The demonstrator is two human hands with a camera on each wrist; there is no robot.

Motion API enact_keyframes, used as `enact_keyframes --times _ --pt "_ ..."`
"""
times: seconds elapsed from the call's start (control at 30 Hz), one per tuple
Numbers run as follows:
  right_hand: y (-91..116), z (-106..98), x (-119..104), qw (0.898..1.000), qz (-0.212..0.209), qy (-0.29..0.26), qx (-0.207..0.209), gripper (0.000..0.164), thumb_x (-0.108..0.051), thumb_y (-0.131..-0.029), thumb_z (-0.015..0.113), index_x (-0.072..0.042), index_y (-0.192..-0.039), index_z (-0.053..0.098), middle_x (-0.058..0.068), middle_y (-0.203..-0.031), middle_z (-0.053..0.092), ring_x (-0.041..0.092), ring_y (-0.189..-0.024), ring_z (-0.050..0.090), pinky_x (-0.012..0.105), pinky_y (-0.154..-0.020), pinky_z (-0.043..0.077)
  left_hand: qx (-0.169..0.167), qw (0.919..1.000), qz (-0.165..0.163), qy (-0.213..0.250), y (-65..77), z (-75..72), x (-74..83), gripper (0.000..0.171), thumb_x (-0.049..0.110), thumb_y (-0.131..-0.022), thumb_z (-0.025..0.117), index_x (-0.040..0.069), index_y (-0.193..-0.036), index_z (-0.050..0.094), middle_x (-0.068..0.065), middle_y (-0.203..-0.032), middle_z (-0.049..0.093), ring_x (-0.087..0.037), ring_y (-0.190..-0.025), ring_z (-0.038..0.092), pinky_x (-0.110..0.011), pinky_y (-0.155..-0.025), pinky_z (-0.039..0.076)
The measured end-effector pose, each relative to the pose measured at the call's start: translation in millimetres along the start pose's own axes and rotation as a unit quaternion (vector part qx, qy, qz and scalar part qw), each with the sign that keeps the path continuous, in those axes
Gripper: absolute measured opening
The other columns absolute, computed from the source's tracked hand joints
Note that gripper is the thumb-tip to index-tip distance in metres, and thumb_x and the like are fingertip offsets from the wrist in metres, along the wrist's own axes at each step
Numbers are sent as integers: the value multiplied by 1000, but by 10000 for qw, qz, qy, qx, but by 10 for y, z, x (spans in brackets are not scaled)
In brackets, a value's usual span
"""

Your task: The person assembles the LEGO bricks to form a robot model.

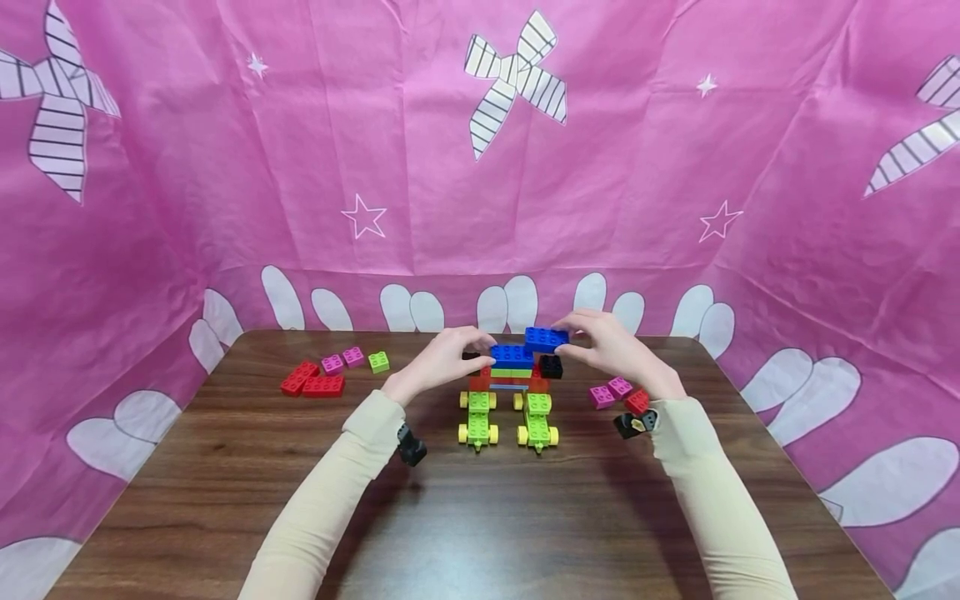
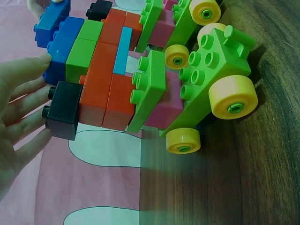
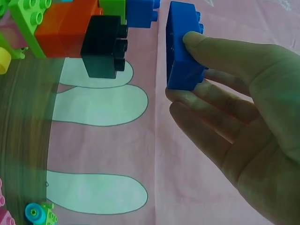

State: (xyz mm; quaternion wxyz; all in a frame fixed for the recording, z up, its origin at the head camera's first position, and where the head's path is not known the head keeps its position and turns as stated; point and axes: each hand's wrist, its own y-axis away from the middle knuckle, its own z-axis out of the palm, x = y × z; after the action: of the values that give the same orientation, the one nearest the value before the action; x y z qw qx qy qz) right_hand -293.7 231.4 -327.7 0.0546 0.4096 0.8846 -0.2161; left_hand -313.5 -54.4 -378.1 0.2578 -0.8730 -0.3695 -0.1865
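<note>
A stacked brick figure stands on two lime-green wheeled bases (image 1: pixel 477 425) with yellow wheels (image 2: pixel 233 97). Pink, green and red bricks (image 2: pixel 99 84) rise above them, bridged by a light blue plate (image 2: pixel 123 50). Black bricks (image 3: pixel 101 47) stick out on both sides. On top lies a blue brick (image 1: pixel 512 357); my left hand (image 1: pixel 453 354) holds its left end, thumb on the near side and fingers behind. My right hand (image 1: pixel 603 346) pinches another blue brick (image 3: pixel 183 47) between thumb and fingers, raised just above the stack's right end. A gap separates the two in the right wrist view.
Left on the wooden table (image 1: pixel 480 533) lie red bricks (image 1: pixel 324 386), small pink bricks (image 1: pixel 352 357) and a green brick (image 1: pixel 378 362). To the right are pink bricks (image 1: pixel 602 397) and a red brick (image 1: pixel 637 402). A pink curtain (image 1: pixel 450 208) surrounds the table's back and sides.
</note>
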Motion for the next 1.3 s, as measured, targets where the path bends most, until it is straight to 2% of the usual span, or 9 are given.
enact_keyframes --times 0.23,0.7,0.97,1.3 --pt "-59 65 -45 9997 -256 0 43 31 -21 -82 72 -9 -110 66 6 -104 66 18 -90 63 36 -78 55 11 10000 -60 49 4 7 -4 28 29 -89 63 15 -114 64 2 -104 68 -10 -97 63 -30 -89 52" --pt "-141 159 -114 9994 -93 -283 -201 31 -25 -84 69 -10 -112 65 4 -107 66 17 -98 62 37 -86 54 95 9999 47 55 2 13 -25 28 29 -89 63 15 -113 64 1 -104 68 -10 -96 64 -29 -87 53" --pt "-173 225 -112 9988 -282 -370 -141 31 -24 -84 70 -9 -111 66 5 -107 67 18 -99 63 36 -86 54 70 10000 13 25 15 9 -38 30 30 -89 63 15 -115 64 1 -107 68 -11 -97 64 -29 -88 53" --pt "-211 281 -131 9988 -328 -358 -59 32 -28 -84 69 -12 -111 66 3 -106 66 15 -98 63 35 -85 54 116 9999 3 97 24 -16 -49 34 32 -89 63 15 -118 62 0 -110 67 -11 -98 63 -31 -89 53"
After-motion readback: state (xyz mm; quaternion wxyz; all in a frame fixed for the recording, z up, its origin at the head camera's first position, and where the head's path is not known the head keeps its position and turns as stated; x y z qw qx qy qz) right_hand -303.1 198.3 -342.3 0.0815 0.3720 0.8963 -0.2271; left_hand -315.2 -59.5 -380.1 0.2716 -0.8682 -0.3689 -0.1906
